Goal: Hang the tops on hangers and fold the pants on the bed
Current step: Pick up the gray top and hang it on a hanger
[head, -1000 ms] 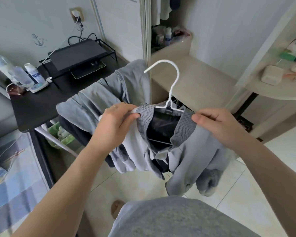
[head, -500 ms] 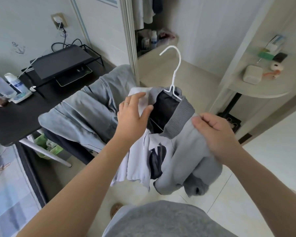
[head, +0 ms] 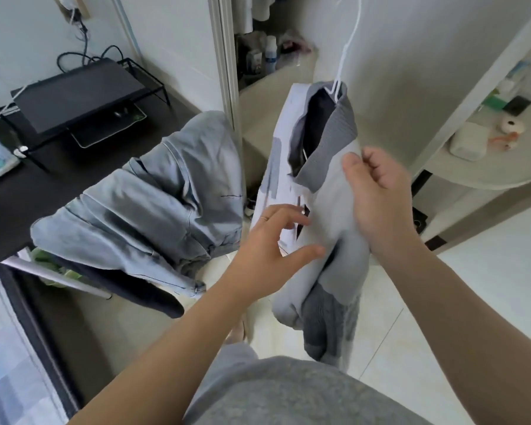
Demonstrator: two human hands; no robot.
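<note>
The left hand (head: 270, 250), fingers (head: 292, 216) spread, drops from the collar (head: 334, 130) as the right hand (head: 377, 197) pinches the shoulder of the grey top (head: 334, 216), held mid-air on its white hanger (head: 347, 47), seemingly ready to hang up.

The hanger (head: 337, 87) runs off the top edge, so its hook is out of view, and its shoulders are hidden inside the top (head: 328, 210). The left hand (head: 273, 250) has blurred fingers (head: 292, 216); whether they touch the cloth cannot be told. The right hand (head: 377, 194) covers the fold it pinches. The jeans (head: 154, 204) hide whatever carries them. The tabletop (head: 19, 204) and the bed (head: 0, 363) are cut by the left edge. Bottles (head: 270, 53) in the wardrobe are too blurred to read. A foot (head: 236, 332) shows only partly beside the left forearm.
</note>
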